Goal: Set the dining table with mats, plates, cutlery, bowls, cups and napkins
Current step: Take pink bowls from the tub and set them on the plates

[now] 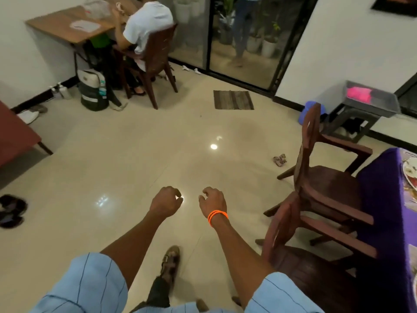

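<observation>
Both hands hang over the tiled floor point(135, 154) holding nothing — left hand point(165, 202) and right hand point(213, 203) with fingers loosely curled — well apart from the purple-clothed dining table point(381, 199) at the right.

A lived-in home dining room: glossy cream floor tiles point(140, 154), dark wooden chairs point(320, 177) pulled up to a purple-clothed table point(381, 199), a doormat point(233, 100) before a sliding glass door point(239, 37), sandals point(11, 210) left on the floor
</observation>
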